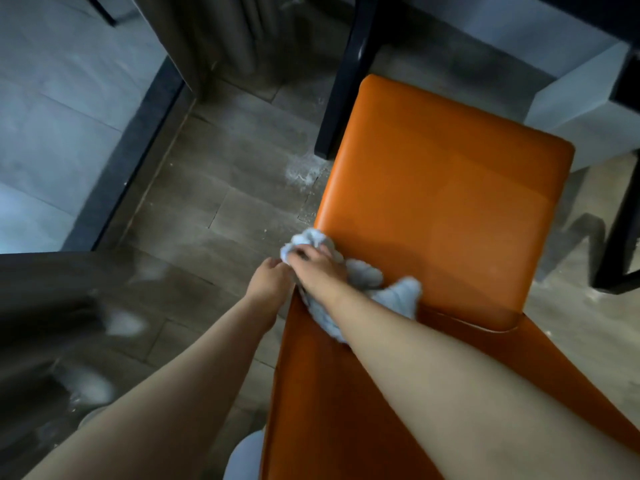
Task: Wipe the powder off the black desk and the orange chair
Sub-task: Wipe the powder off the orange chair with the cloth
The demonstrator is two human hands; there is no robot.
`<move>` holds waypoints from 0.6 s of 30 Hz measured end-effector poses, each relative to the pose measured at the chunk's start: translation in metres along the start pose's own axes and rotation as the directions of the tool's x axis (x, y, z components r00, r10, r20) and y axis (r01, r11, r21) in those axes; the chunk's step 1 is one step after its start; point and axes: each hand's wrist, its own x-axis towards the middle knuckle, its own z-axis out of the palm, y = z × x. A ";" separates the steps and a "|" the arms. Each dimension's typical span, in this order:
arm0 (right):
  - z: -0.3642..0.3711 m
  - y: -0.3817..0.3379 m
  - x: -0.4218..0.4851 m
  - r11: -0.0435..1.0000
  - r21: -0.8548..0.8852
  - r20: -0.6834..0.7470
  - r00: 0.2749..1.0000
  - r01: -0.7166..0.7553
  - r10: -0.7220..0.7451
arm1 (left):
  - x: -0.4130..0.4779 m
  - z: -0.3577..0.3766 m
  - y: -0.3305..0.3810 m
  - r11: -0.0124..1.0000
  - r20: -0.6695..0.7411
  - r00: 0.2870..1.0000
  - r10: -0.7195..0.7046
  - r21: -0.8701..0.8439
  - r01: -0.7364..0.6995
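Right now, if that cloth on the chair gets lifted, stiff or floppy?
Probably floppy: the crumpled pale grey cloth bunches under the right hand and drapes over the orange leather chair. Likely light. It may slide on that smooth seat.

dusty wood floor (221, 188) (dim light)

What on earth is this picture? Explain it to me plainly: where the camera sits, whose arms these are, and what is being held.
There is no machine here. The single picture comes from a camera worn on a person's head, looking down along their own two bare arms. Below them is an orange chair, seen from above over its backrest. The right hand presses a crumpled pale cloth against the rear left corner of the seat, fingers curled over it. The left hand sits just off that edge of the seat, fingers curled, right beside the cloth; whether it holds anything is unclear. White powder lies scattered on the wooden floor near a black leg.
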 end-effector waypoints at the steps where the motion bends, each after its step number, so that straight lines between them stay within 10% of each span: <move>1: 0.003 -0.005 0.002 0.999 0.010 -0.003 0.999 0.039 -0.039 | 0.002 -0.001 0.000 0.999 -0.035 0.999 -0.014 -0.048 0.012; 4: -0.011 0.030 -0.015 0.995 0.008 -0.017 0.995 0.101 -0.101 | 0.008 -0.005 -0.002 0.997 -0.107 0.993 -0.042 -0.069 0.035; 9: -0.051 0.106 -0.042 0.883 -0.412 -0.130 0.974 -0.224 0.186 | 0.007 0.003 0.006 0.997 -0.009 0.999 -0.036 0.072 0.036; 14: -0.030 0.048 -0.011 0.994 0.068 -0.106 0.990 -0.082 0.089 | 0.010 0.020 0.017 0.933 0.077 0.994 0.075 0.347 -0.097; 18: -0.014 0.023 0.015 0.993 -0.032 0.025 0.993 -0.113 0.113 | 0.017 0.021 0.017 0.852 0.038 0.987 0.156 0.500 -0.154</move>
